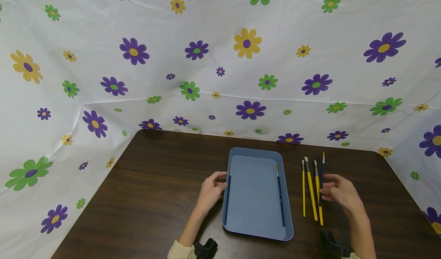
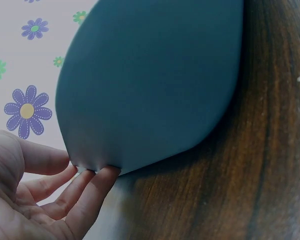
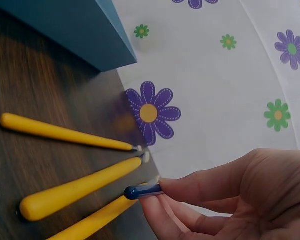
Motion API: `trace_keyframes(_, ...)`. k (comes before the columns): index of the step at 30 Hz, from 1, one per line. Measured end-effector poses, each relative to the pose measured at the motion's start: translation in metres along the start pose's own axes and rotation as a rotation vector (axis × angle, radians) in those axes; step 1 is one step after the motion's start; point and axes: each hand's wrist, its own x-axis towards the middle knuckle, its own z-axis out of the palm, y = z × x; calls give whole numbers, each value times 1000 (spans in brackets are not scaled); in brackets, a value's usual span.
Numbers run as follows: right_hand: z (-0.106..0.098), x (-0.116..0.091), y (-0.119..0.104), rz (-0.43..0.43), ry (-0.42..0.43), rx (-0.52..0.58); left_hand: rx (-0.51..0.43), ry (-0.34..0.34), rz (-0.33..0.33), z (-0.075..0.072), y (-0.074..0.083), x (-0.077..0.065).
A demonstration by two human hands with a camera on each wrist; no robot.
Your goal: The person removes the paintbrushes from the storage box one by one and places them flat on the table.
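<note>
A blue-grey tray (image 1: pixel 255 197) lies on the table. A dark blue paintbrush (image 1: pixel 227 201) is inside along its left wall, and another blue paintbrush (image 1: pixel 280 197) along its right wall. My left hand (image 1: pixel 211 190) holds the tray's left edge; its fingertips meet the wall in the left wrist view. To the right of the tray, my right hand (image 1: pixel 341 194) pinches a blue paintbrush (image 3: pixel 142 191) between thumb and fingers, bristles pointing away from me. Yellow paintbrushes (image 1: pixel 311 194) lie side by side between the tray and this hand; the held brush overlaps the rightmost one.
The dark brown wooden table (image 1: pixel 155 182) extends left of the tray and beyond the right hand. A white flowered sheet (image 1: pixel 213 21) hangs behind it and at both sides. Black bands (image 1: pixel 205 248) sit at the wrists.
</note>
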Motion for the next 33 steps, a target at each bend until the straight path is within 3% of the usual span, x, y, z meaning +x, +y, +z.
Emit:
trace_keyframes(16,-1,2,12,83,14,-54,7,-3,-7,-1,0,0)
trace_keyframes(25,2,7,9,122,18,-138,6,-3,-4,0,0,0)
trace_keyframes(33,7,8,6,155,11,-111,13,1,-7,0,-1,1)
